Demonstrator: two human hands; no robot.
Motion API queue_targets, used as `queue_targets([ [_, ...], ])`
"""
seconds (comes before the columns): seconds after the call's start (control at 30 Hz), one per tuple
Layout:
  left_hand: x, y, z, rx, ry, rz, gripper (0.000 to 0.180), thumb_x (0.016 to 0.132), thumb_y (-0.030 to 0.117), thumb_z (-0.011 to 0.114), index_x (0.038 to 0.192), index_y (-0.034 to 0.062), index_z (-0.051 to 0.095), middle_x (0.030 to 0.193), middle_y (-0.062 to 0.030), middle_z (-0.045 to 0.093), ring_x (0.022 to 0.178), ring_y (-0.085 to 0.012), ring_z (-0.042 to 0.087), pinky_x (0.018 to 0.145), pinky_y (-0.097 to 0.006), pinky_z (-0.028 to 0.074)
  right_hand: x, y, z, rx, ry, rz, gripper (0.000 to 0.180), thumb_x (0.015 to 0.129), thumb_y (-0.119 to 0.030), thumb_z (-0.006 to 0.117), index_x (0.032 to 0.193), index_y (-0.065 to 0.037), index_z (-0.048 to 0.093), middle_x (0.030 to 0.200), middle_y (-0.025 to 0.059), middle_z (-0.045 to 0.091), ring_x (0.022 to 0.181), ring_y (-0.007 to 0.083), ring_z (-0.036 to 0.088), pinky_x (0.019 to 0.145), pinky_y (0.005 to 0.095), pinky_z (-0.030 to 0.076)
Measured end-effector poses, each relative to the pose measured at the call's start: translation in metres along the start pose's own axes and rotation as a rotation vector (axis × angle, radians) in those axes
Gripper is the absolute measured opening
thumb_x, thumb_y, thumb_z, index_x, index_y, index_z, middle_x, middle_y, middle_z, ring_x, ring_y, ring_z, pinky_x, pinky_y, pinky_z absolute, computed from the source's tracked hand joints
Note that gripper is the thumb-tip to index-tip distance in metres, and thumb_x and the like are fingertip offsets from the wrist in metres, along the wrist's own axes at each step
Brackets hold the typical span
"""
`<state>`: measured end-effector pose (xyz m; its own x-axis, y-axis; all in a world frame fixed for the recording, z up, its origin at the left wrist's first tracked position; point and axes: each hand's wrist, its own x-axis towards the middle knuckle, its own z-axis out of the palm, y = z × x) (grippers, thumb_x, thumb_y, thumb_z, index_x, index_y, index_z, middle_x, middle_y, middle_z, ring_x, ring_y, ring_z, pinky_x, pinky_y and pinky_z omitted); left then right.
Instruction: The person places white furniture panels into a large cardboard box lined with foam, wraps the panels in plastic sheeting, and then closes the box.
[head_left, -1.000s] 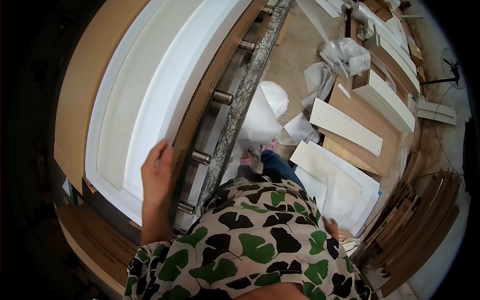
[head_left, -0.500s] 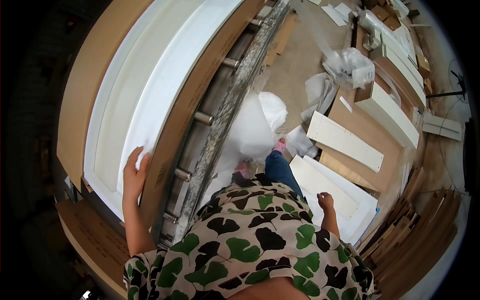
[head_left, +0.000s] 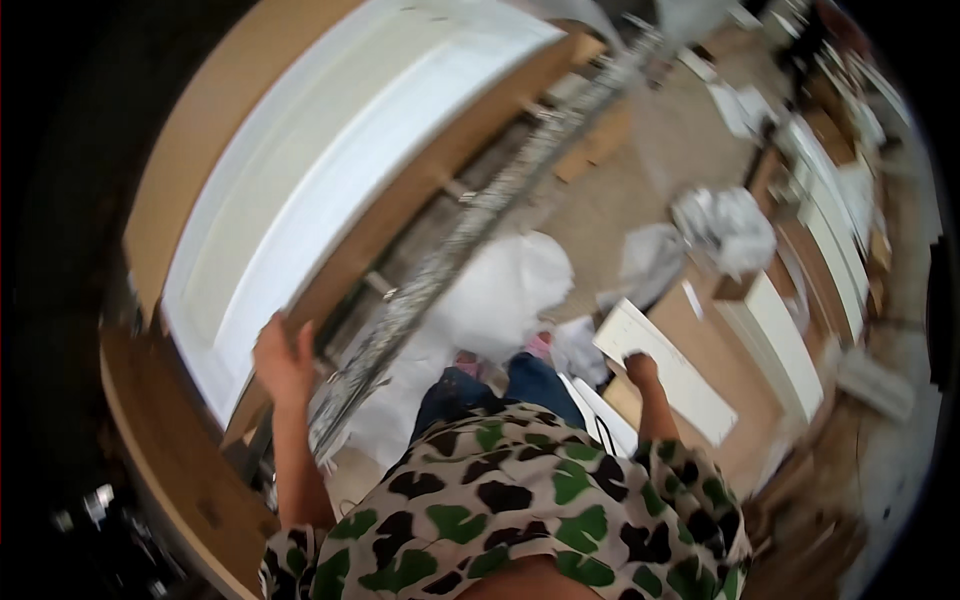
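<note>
left hand [head_left: 286,366], fingers loosely spread, shifted to carton's [head_left: 190,150] near corner, contact unclear; white panel [head_left: 320,210] inside, on roller conveyor [head_left: 480,210], apparently ungripped. right hand [head_left: 643,370], seemingly curled, swung over white board [head_left: 690,390]; hold indiscernible.

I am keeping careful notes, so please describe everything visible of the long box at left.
The box is long, brown and looks like cardboard, its open top showing a white border around a greyish panel. It slants toward the picture's upper right, with rollers showing along its right side, beside a rail. The left grip is at its near right edge; blur hides whether it touches.
</note>
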<state>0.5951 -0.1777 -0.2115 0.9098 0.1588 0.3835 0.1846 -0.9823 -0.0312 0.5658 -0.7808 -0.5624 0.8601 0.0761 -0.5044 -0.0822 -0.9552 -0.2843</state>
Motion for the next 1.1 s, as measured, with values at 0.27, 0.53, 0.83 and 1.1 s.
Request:
queue_targets([
  [0.27,0.035,0.057,-0.013,-0.535,0.094,-0.137,0.027,0.082,0.009,0.062,0.105,-0.0045,0.057,0.101,-0.0145,0.059,0.095,-0.0269,0.056,0.086,-0.034,0.042,-0.034,-0.063,-0.036,0.369,0.005,0.219,0.027,0.079,-0.032,0.057,0.089,-0.009,0.066,0.086,0.0166,0.064,0.08,0.0351,0.061,0.073,0.0401,0.049],
  [0.53,0.135,0.274,-0.098,-2.313,-0.797,0.98,0.038,0.079,0.033,0.064,0.071,-0.0039,0.062,0.058,-0.0141,0.056,0.043,-0.0275,0.054,0.038,-0.035,0.039,-0.126,0.057,0.036,0.068,-0.171,0.291,0.026,0.075,-0.027,0.052,0.072,-0.005,0.065,0.086,0.0194,0.063,0.076,0.0371,0.06,0.07,0.0422,0.049],
  [0.83,0.257,0.519,-0.039,-2.526,-1.476,1.262,0.034,0.083,0.035,0.063,0.107,0.0114,0.058,0.076,-0.0108,0.06,0.06,-0.0214,0.056,0.052,-0.033,0.042,-0.025,0.179,0.074,0.444,-0.505,0.824,0.047,0.071,-0.043,0.064,0.089,0.0,0.065,0.095,0.0211,0.062,0.098,0.0334,0.058,0.083,0.0381,0.047],
  [1.1,0.306,0.667,0.071,-1.517,-1.661,0.42,0.037,0.084,0.012,0.059,0.118,0.0006,0.05,0.071,-0.0058,0.059,0.062,-0.0123,0.055,0.062,-0.024,0.044,0.234,0.188,-0.246,0.988,0.515,0.462,0.029,0.082,-0.026,0.057,0.09,0.001,0.064,0.069,0.01,0.062,0.061,0.0159,0.059,0.059,0.0285,0.047],
])
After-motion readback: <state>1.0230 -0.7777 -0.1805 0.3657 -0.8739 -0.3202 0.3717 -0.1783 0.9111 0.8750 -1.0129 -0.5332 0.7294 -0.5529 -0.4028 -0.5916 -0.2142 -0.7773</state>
